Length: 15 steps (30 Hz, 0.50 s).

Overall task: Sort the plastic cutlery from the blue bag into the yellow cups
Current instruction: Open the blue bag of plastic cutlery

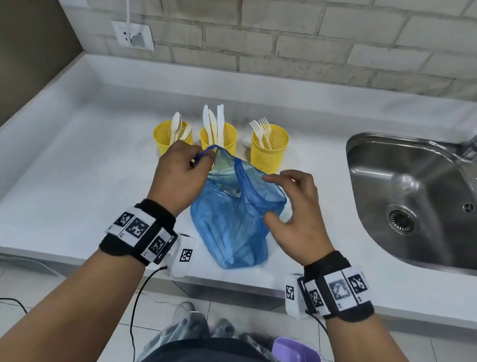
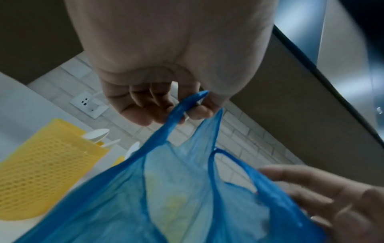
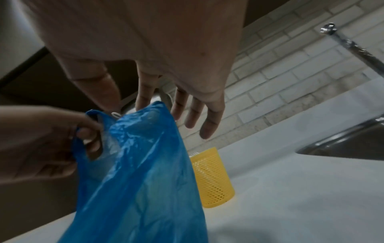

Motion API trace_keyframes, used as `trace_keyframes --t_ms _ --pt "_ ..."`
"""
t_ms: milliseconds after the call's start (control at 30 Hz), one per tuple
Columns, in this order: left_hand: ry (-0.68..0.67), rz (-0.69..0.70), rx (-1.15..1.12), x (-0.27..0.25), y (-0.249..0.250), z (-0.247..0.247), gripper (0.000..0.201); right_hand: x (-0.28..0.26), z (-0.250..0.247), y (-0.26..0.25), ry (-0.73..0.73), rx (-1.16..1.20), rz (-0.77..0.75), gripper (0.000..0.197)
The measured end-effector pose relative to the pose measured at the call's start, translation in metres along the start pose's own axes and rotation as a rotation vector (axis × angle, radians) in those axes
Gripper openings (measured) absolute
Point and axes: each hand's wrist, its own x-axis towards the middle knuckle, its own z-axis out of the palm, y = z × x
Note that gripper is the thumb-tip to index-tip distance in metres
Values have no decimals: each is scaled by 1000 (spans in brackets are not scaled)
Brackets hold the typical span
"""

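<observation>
Two hands work over a blue bag (image 1: 229,226) that stands near the counter's (image 1: 58,182) front edge, about midway along it. The left hand (image 1: 179,172) pinches one bag handle (image 2: 176,113) between curled fingers and lifts it; the right hand (image 1: 295,211) is spread with relaxed fingers at the bag's open mouth, its fingertips (image 3: 143,102) touching the rim and gripping nothing. Just behind the bag, toward the back wall, three yellow cups stand in a row: the left cup (image 1: 164,137) with spoons (image 1: 176,126), the middle cup (image 1: 228,138) with knives (image 1: 215,121), the right cup (image 1: 271,152) with forks (image 1: 262,128). Bare counter stretches to the left edge; a steel sink (image 1: 420,202) is sunk into the right end.
</observation>
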Motion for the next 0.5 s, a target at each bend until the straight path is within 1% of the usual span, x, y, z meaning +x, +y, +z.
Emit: trace_keyframes --t_ms 33,67,100,133,167,200,233,267,300,367,433,500 --pt "-25 6 -25 -2 8 -2 35 0 3 -3 -59 -69 10 60" --pt "-50 8 -72 -3 15 -5 33 0 7 -4 -120 -145 21 62" --pt "-79 3 -135 -4 22 -10 29 0 9 -5 -173 -207 21 59" --pt "-116 -4 -205 -4 28 -13 25 -1 11 -5 -207 -235 -1 52" --pt "-152 -6 -276 -4 34 -17 22 -2 12 -6 -211 -213 -46 43" --pt "-184 -9 -351 -4 37 -20 17 -5 11 -8 -180 -148 -103 34" --pt "-214 -12 -422 -3 39 -22 9 -7 10 -10 -123 -64 -161 26" --pt "-225 -3 -457 -2 37 -23 11 -9 8 -14 -60 19 -207 19" --pt "-218 20 -438 0 33 -23 20 -11 5 -17 -9 95 -230 15" --pt "-171 70 -275 2 22 -20 38 -15 -1 -19 29 239 -213 14" --pt "-136 134 -89 2 12 -19 54 -17 -8 -22 9 406 -133 15" --pt "-168 176 73 2 8 -17 69 -20 -15 -25 -28 524 -15 16"
